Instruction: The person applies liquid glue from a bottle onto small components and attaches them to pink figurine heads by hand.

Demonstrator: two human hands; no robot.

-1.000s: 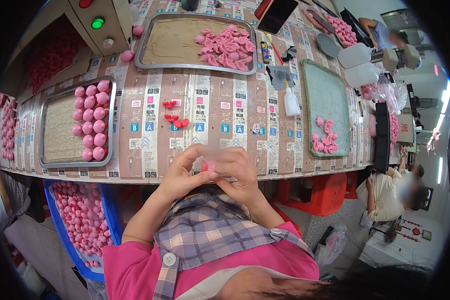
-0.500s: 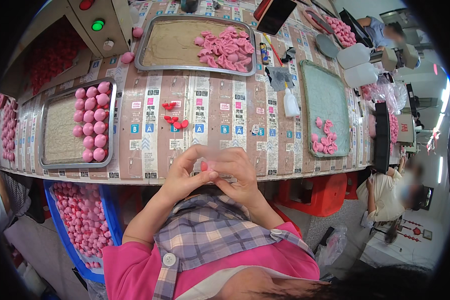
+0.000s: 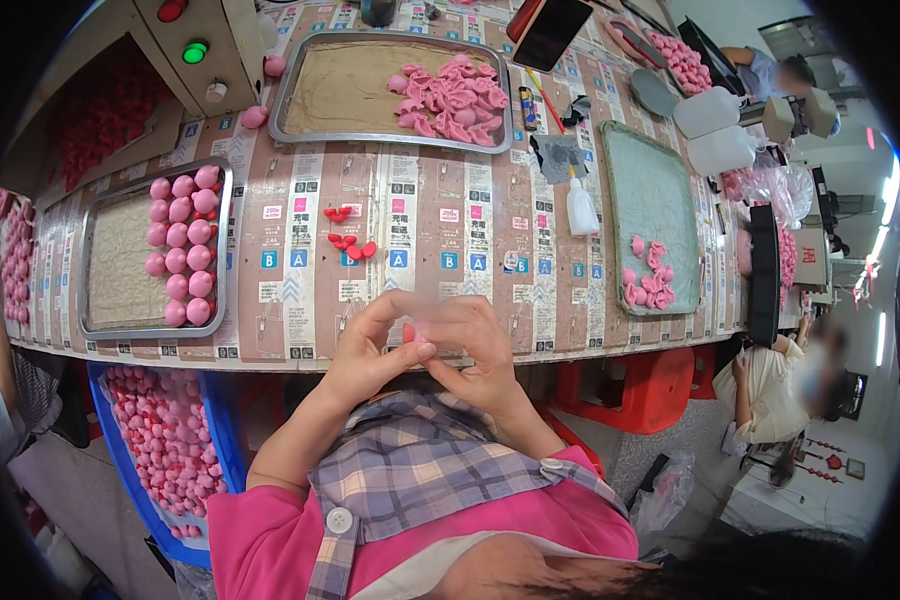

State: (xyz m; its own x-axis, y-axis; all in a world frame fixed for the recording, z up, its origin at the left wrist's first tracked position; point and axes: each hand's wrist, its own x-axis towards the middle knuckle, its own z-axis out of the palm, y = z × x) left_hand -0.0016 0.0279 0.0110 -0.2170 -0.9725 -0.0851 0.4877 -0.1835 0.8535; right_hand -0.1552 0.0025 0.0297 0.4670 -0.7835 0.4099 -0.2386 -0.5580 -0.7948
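Close to the table's near edge, my left hand [image 3: 368, 345] and my right hand [image 3: 478, 352] meet with bent fingers. Between their fingertips they pinch a small pink-and-red piece [image 3: 409, 333], mostly covered by the fingers. Just beyond the hands lie several small glossy red pieces [image 3: 352, 246] on the table. To the left, a metal tray [image 3: 226, 215] carries rows of round pink balls [image 3: 177, 233], with some red showing beside them. Farther back, another metal tray [image 3: 350, 85] holds a heap of curved pink shell-like pieces [image 3: 458, 95].
A pale green tray [image 3: 655, 190] with a few pink pieces lies right, beside a white squeeze bottle [image 3: 581, 208]. A machine with a green light [image 3: 196, 50] stands back left. Below the table edge are a blue crate [image 3: 225, 430] and a red stool [image 3: 620, 392]. Other people sit nearby.
My hands keep almost the same pinching pose around the small piece. At the far left edge, another person's arm has moved up toward the pink pieces there.
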